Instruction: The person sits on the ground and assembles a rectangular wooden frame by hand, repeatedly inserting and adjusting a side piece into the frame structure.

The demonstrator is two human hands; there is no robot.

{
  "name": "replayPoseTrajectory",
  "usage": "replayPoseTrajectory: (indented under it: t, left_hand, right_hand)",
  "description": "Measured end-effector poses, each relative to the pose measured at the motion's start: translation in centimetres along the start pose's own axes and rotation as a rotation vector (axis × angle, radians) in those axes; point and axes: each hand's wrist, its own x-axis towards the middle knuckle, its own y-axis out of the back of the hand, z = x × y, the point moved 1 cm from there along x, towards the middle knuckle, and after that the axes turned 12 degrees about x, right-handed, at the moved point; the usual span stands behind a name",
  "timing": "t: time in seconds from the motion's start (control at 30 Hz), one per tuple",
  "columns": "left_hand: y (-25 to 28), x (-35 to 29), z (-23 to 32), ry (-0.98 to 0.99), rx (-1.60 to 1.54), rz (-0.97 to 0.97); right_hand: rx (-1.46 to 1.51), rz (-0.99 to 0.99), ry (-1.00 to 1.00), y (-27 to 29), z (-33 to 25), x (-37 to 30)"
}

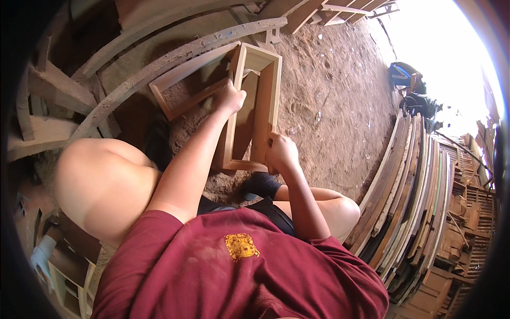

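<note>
A narrow rectangular wooden frame (272, 95) of pale boards stands tilted in front of me, above the dirt floor. My left hand (231, 99) is closed on its left side board, about halfway along. Lower down, my right hand (282, 153) grips the right side board near the near corner, fingers curled over the edge. A second wooden frame (162, 101) lies to the left, its far end close to the far end of the held one. Whether the two are joined, I cannot tell. Part of the second frame is hidden behind my left hand and forearm.
A long dusty beam (175, 61) runs along the left. Stacked planks (406, 181) lie at the right, with more wooden pieces (467, 212) beyond. Several wooden frames (345, 10) stand at the back. A motorcycle (414, 98) is at the far right. Brown dirt floor (334, 101) stretches between.
</note>
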Motion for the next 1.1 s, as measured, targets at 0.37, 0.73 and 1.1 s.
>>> replayPoseTrajectory:
  t: [0.37,0.73,1.1]
  left_hand:
    - [-0.2,0.0,-0.2,-0.011,0.02,0.062]
    - [0.8,-0.5,0.4,0.01,-0.074,-0.067]
    - [2.7,-1.5,2.1,0.043,-0.027,-0.073]
  right_hand:
    - [0.063,0.245,0.079,0.0,-0.8,3.0]
    - [-0.088,0.43,0.105,3.4,-2.7,22.7]
    - [-0.23,0.334,0.233,-0.2,-0.3,14.8]
